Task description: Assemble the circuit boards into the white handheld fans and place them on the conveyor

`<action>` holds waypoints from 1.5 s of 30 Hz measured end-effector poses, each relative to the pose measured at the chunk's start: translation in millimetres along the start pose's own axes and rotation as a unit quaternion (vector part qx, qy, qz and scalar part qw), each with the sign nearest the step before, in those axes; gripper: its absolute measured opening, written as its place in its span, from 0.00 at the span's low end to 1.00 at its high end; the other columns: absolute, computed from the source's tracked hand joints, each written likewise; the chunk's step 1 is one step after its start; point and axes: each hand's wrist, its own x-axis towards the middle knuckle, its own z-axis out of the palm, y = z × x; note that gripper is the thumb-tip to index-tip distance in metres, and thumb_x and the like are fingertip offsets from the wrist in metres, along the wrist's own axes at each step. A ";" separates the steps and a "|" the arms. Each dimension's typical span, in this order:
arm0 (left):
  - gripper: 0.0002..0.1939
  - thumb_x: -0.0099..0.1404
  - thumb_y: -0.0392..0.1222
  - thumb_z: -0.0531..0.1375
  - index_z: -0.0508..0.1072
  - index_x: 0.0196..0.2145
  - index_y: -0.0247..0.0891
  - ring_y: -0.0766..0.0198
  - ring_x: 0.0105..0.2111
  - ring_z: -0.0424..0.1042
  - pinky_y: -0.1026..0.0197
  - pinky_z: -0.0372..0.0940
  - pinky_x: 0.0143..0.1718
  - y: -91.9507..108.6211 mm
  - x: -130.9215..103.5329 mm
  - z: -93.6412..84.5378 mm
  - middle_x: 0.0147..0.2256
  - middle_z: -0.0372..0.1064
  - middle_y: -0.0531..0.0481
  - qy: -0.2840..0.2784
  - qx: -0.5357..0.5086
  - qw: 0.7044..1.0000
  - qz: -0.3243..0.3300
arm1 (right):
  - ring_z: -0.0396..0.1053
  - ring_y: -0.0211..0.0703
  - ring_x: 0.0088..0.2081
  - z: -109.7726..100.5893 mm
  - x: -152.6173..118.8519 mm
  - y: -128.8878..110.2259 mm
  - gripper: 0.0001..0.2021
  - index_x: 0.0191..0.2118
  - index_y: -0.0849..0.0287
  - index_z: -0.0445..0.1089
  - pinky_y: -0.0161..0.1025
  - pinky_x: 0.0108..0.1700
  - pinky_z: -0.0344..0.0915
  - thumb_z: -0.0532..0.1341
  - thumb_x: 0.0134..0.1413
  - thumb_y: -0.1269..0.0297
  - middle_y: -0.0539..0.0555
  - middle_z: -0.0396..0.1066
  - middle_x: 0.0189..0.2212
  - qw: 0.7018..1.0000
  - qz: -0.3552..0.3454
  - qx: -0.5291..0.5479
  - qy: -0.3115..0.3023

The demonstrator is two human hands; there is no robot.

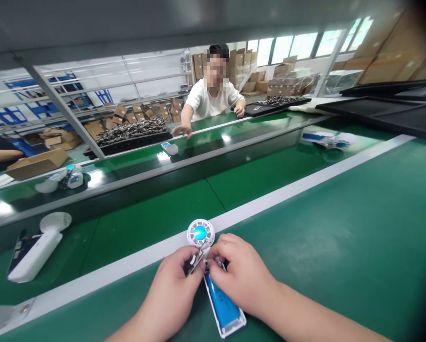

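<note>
A white handheld fan housing (234, 328) lies open on the green work surface (323, 228), with a blue battery (222, 301) in its handle. Its round head (200, 232) has a shiny blue centre and points away from me. My left hand (175, 285) is closed around a small dark and metallic part at the neck of the fan, thumb and index finger pinching it. My right hand (239, 270) is closed at the neck too, just above the battery, fingertips close to the left ones. What the right fingertips pinch is too small to name.
Another white fan (36, 254) lies on the green belt (156, 204) at left. More fan parts (327, 138) sit on the belt at right. Across it, a person in a white shirt (211, 102) reaches toward a fan piece (170, 148). Black trays (387, 111) stand at back right.
</note>
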 end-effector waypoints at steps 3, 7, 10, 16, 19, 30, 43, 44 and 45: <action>0.12 0.66 0.47 0.56 0.76 0.40 0.40 0.60 0.41 0.70 0.60 0.62 0.44 -3.8 -0.1 -1.1 0.39 0.71 0.51 0.002 0.026 0.999 0.024 | 0.63 0.39 0.30 1.8 1.2 -3.2 0.16 0.24 0.62 0.66 0.33 0.33 0.56 0.65 0.38 0.90 0.44 0.62 0.25 1.000 0.022 0.020 0.004; 0.14 0.68 0.49 0.54 0.76 0.37 0.41 0.60 0.41 0.69 0.60 0.62 0.43 -2.2 -0.5 -2.0 0.38 0.69 0.50 0.001 0.075 0.996 0.049 | 0.62 0.36 0.28 2.1 0.8 -6.9 0.15 0.22 0.61 0.67 0.31 0.30 0.55 0.63 0.39 0.91 0.43 0.62 0.24 0.993 0.090 0.072 0.008; 0.14 0.68 0.48 0.54 0.75 0.34 0.39 0.60 0.37 0.69 0.60 0.63 0.40 3.4 -2.7 -2.8 0.36 0.70 0.49 0.000 0.113 0.993 0.034 | 0.63 0.37 0.28 1.8 -0.8 -9.0 0.15 0.22 0.61 0.67 0.31 0.29 0.55 0.61 0.37 0.91 0.43 0.63 0.24 0.991 0.104 0.084 0.018; 0.13 0.70 0.46 0.51 0.71 0.32 0.40 0.63 0.30 0.70 0.62 0.63 0.31 2.3 -12.4 -4.0 0.31 0.72 0.50 0.044 0.223 0.970 0.080 | 0.63 0.39 0.28 4.8 -4.6 -14.9 0.14 0.22 0.60 0.67 0.33 0.30 0.56 0.61 0.37 0.88 0.44 0.63 0.23 0.991 0.100 0.073 0.055; 0.13 0.71 0.41 0.48 0.69 0.31 0.40 0.64 0.30 0.72 0.63 0.66 0.30 -2.5 -15.6 -0.3 0.33 0.71 0.50 0.065 0.274 0.941 0.187 | 0.63 0.39 0.28 5.4 -6.8 -17.7 0.12 0.22 0.60 0.64 0.35 0.33 0.56 0.61 0.36 0.86 0.43 0.62 0.23 0.993 0.068 0.043 0.081; 0.16 0.70 0.32 0.49 0.67 0.52 0.39 0.62 0.36 0.76 0.59 0.75 0.35 -14.0 -17.4 9.5 0.41 0.72 0.46 0.111 0.347 0.885 0.289 | 0.60 0.41 0.29 4.0 -10.5 -17.2 0.05 0.23 0.60 0.60 0.41 0.39 0.54 0.57 0.41 0.75 0.46 0.62 0.23 0.995 -0.001 0.009 0.103; 0.19 0.69 0.31 0.48 0.64 0.56 0.39 0.64 0.36 0.76 0.62 0.75 0.35 -16.9 -17.3 10.2 0.43 0.72 0.45 0.118 0.348 0.874 0.319 | 0.59 0.42 0.28 4.5 -13.1 -19.2 0.05 0.22 0.60 0.57 0.43 0.40 0.54 0.53 0.45 0.71 0.48 0.61 0.23 0.995 -0.009 0.007 0.100; 0.19 0.69 0.31 0.48 0.64 0.56 0.39 0.64 0.37 0.76 0.62 0.75 0.35 -17.0 -17.5 9.7 0.43 0.72 0.45 0.118 0.347 0.873 0.321 | 0.59 0.42 0.28 4.3 -13.0 -19.2 0.05 0.23 0.60 0.57 0.43 0.40 0.54 0.53 0.46 0.71 0.48 0.61 0.23 0.995 -0.009 0.007 0.100; 0.20 0.69 0.31 0.48 0.64 0.56 0.39 0.64 0.37 0.76 0.62 0.76 0.35 -17.1 -17.7 9.2 0.43 0.72 0.45 0.117 0.349 0.872 0.322 | 0.59 0.42 0.28 4.1 -12.8 -19.3 0.05 0.23 0.60 0.57 0.43 0.40 0.54 0.53 0.46 0.71 0.47 0.61 0.23 0.995 -0.009 0.007 0.101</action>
